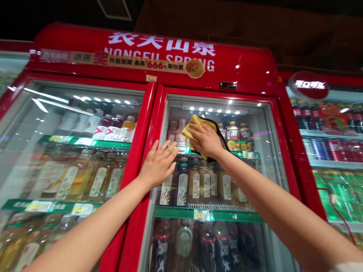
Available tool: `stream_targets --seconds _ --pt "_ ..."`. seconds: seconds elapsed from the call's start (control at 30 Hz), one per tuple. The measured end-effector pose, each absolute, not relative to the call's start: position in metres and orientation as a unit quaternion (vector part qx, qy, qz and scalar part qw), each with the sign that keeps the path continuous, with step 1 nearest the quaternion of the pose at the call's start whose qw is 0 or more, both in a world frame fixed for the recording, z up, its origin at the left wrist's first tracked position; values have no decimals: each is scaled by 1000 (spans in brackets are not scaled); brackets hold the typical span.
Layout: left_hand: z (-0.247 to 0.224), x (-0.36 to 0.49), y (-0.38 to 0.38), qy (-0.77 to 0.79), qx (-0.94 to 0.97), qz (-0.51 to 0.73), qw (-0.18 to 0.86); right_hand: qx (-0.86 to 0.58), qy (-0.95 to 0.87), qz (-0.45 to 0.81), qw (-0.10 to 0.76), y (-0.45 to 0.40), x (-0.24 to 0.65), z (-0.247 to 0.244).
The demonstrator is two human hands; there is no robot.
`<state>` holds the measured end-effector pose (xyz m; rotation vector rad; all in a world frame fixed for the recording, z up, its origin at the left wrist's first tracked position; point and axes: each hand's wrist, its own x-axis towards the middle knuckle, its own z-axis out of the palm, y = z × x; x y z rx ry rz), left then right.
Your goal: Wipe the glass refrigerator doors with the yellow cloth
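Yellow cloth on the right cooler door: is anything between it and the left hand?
Nothing visible stands between them. The yellow cloth, held flat under the right hand, sits just right of the left hand. The left hand's fingers spread over the same glass door, with only bare glass in the small gap.

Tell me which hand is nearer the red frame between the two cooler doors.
Left. The left hand lies across the red frame, its fingers spread over the right door's glass. The right hand sits farther right, pressing a yellow cloth against that glass.
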<state>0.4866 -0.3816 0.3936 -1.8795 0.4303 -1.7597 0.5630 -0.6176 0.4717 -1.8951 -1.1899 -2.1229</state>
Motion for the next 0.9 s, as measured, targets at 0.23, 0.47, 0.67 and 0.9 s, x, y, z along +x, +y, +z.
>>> stream_targets --seconds 0.23,0.47,0.67,0.9 --pt "392 481 -368 145 -693 -668 229 -592 -273 -745 144 -620 568 490" --pt "386 482 -363 136 -695 -660 251 -589 -334 -724 130 -544 554 508" --pt "373 482 -354 134 -695 -665 239 -585 -439 -682 22 -585 559 486" --pt "368 482 -353 122 -695 -663 250 -589 -315 -728 157 -524 548 521"
